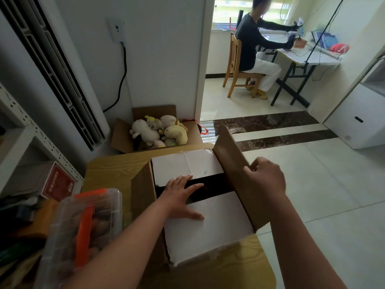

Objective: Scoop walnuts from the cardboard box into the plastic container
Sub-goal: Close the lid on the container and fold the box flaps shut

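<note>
Lays left hand flat, fingers spread, across the dark gap between the white flaps of the cardboard box. Grips the upright right flap with right hand. Shows plastic container, brown nuts inside, just left of the box on the table.

Wood-grain bench carrying a box and a container.
The cardboard box sits in the middle of the bench, flaps partly open. The clear plastic container with orange latches stands just left of it, at the near left edge.
</note>
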The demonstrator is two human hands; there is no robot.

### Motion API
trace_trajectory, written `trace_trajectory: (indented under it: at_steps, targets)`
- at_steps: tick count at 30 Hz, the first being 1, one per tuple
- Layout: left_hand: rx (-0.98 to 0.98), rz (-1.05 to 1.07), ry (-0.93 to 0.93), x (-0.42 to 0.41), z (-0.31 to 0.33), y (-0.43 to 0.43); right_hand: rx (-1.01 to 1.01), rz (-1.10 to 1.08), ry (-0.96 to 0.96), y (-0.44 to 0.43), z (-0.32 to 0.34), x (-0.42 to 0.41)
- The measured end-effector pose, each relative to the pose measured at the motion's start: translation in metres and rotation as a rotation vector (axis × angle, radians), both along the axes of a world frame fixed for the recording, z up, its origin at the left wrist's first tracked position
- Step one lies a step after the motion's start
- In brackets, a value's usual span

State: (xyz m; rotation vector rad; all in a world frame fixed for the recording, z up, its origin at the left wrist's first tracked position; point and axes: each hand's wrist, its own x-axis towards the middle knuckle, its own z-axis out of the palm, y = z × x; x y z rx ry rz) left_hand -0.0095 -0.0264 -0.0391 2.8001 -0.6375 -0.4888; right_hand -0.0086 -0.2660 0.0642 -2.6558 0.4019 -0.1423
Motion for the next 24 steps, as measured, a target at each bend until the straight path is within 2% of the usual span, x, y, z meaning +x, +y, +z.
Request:
trace_trajectory:
  at_steps: [5,8,13,15,17,20,24]
  targets:
    - [0.000,0.023,-0.025,-0.002,-0.004,0.005,0.150,0.216,0.074,0.044,-0.024,-0.009]
    - [0.021,0.083,-0.034,-0.004,-0.007,0.011,0.173,0.312,0.111,0.061,-0.054,-0.014]
    - [-0.038,0.354,-0.075,-0.014,-0.014,0.035,0.108,0.413,0.177,0.079,-0.103,-0.028]
    - [-0.116,0.501,-0.067,-0.019,-0.018,0.042,0.102,0.409,0.123,0.082,-0.111,-0.031]
    - [-0.281,0.632,0.063,-0.022,-0.018,0.043,0.091,0.413,0.085,0.083,-0.114,-0.031]
    - [-0.399,0.640,0.208,-0.020,-0.020,0.036,0.084,0.421,0.076,0.084,-0.117,-0.029]
    - [-0.516,0.662,0.217,-0.004,-0.024,0.035,0.103,0.385,0.071,0.080,-0.119,-0.026]
